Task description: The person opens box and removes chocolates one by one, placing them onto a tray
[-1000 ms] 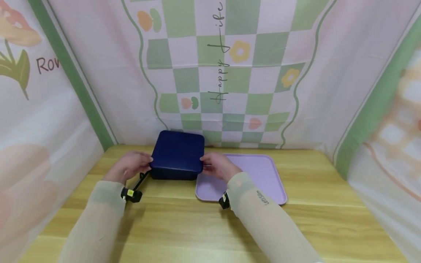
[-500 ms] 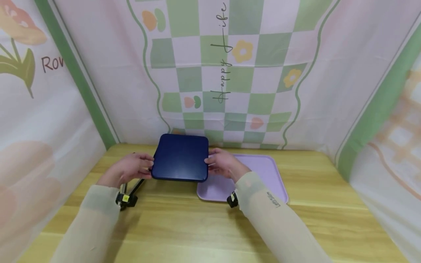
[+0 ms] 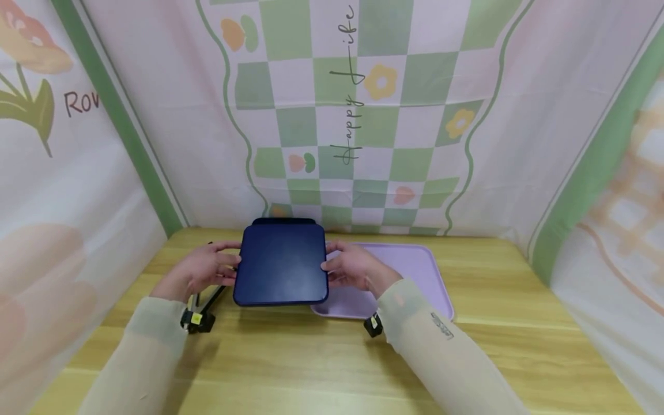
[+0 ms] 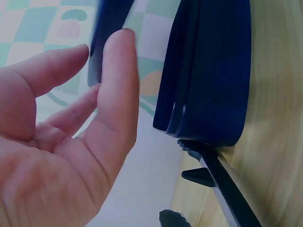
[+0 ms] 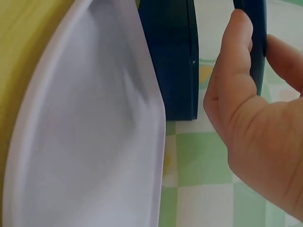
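A dark blue square lid [image 3: 282, 265] is held level by both hands, apart from the dark blue box [image 4: 218, 71] that stands on the table. My left hand [image 3: 207, 268] pinches the lid's left edge between thumb and fingers. At the opposite edge, my right hand [image 3: 355, 266] grips it the same way. Both wrist views show a gap between the lid and the box's upper rim. In the head view the lid hides most of the box; only its back strip shows. The box's inside is hidden.
A light purple tray [image 3: 415, 276] lies right of the box, partly under my right hand. Black-tipped tongs [image 4: 218, 184] with grey arms lie beside the box's left side, below my left hand. A patterned cloth [image 3: 404, 132] hangs behind the wooden table [image 3: 290, 369].
The lid has come up off the box and moved toward me, with both hands holding its sides. The box's back rim now shows behind it. The tray stays in place.
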A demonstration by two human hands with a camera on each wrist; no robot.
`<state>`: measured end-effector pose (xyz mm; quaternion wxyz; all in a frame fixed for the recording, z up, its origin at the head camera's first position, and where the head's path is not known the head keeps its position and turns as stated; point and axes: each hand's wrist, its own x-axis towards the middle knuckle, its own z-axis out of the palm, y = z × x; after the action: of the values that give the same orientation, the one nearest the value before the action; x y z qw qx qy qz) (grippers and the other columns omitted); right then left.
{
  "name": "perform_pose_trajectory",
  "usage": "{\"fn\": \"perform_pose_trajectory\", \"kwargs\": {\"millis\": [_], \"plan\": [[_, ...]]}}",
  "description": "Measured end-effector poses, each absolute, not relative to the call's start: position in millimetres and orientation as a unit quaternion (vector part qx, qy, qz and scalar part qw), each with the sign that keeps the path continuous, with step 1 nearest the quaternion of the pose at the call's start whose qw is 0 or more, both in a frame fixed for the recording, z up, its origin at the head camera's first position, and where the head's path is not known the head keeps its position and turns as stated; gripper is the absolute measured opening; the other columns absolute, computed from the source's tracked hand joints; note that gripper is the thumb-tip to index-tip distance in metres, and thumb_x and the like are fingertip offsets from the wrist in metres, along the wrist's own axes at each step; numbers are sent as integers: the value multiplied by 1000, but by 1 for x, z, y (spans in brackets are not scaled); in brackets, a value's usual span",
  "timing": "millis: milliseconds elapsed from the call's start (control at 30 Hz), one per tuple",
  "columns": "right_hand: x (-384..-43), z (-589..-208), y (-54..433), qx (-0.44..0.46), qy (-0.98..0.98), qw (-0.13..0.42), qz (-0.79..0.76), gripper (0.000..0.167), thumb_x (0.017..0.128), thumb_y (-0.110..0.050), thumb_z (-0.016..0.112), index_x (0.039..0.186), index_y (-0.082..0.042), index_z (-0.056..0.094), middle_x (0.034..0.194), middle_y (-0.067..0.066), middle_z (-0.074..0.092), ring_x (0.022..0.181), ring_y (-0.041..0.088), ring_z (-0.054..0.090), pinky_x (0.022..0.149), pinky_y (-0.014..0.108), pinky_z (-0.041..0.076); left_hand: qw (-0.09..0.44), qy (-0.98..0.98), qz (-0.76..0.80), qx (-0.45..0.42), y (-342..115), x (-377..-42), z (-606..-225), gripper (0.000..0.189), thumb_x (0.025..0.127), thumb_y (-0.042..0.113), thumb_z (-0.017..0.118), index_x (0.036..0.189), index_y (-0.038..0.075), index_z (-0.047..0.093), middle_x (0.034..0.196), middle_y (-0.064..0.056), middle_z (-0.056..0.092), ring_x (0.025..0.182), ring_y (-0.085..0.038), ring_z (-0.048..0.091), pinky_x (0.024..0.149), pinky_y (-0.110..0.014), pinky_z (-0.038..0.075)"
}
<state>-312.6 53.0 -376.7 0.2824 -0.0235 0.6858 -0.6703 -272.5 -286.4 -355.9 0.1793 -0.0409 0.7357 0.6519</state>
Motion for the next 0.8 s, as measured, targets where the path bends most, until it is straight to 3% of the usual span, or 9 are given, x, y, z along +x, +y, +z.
{"fn": "perform_pose_trajectory", "kwargs": {"millis": [200,533,667,800], "plan": [[-302,-375,53,-27,685,278,-673,70,89,2,67,151,-15,37,103,20,59,73,30,62,72,46,58,173,751,636,-35,-287,-267,-359,59,100,8,59,153,6,32,91,-12,62,75,-22,64,73,-41,58],[-279,-379,47,-60,687,260,-676,51,93,4,63,139,1,43,100,23,64,84,34,67,72,48,58,164,790,590,-35,-294,-246,-360,55,101,9,58,151,6,36,98,-18,59,75,-26,63,71,-43,59],[-266,-385,40,-64,698,268,-661,60,92,5,64,146,-1,37,98,23,65,80,32,67,70,46,59,169,805,568,-37,-298,-233,-362,56,100,8,58,150,3,35,95,-18,59,73,-27,62,70,-44,59],[-250,-391,29,-60,701,274,-656,76,88,9,65,153,-3,27,92,24,64,75,30,66,69,45,59,180,817,546,-40,-303,-220,-366,56,99,8,59,150,2,35,79,-13,55,69,-26,59,68,-44,59]]}}
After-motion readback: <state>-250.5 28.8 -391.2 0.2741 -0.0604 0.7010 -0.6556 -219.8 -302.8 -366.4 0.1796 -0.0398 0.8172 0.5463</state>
